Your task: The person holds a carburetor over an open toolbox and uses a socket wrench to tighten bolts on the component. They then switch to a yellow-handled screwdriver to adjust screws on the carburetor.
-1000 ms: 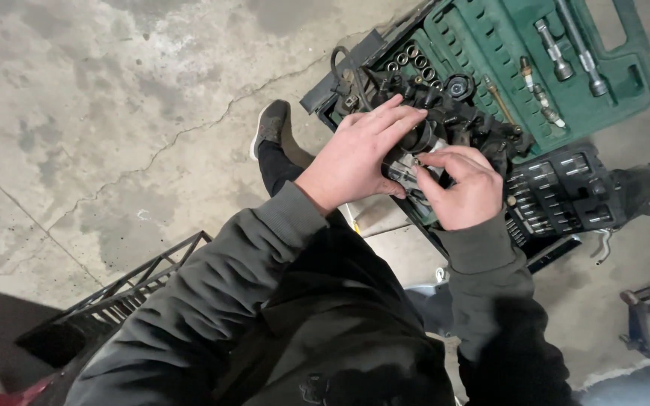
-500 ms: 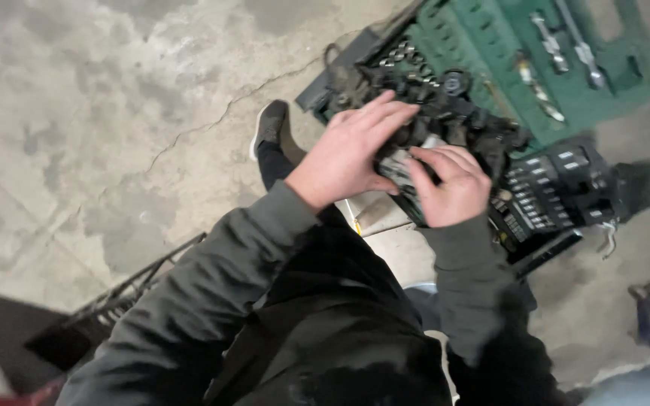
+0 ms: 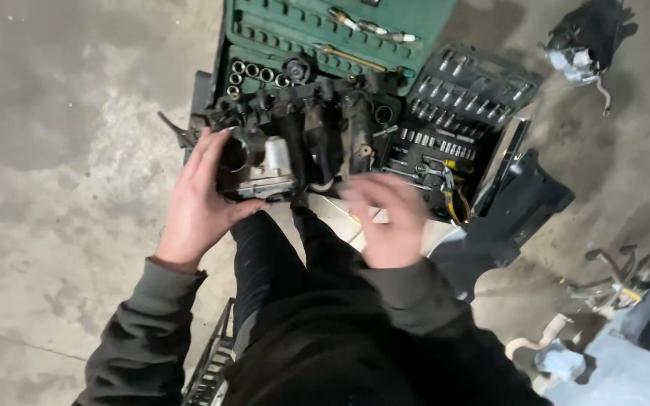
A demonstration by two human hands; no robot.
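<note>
Left hand [image 3: 197,197] grips engine part [image 3: 265,162]; right hand [image 3: 387,222], lifted off since a moment ago, hovers spread (blurred) beside it. Socket case [image 3: 325,37] beyond.

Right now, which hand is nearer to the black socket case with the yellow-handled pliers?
Right. The right hand, blurred, is just left of and below the black socket case. The left hand is far to the case's left, cupped around the greasy engine part.

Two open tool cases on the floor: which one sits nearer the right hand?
The black tool case, with rows of small silver sockets and bits, lies just beyond the blurred right hand. The green socket case is farther up, behind the grimy engine part.
</note>
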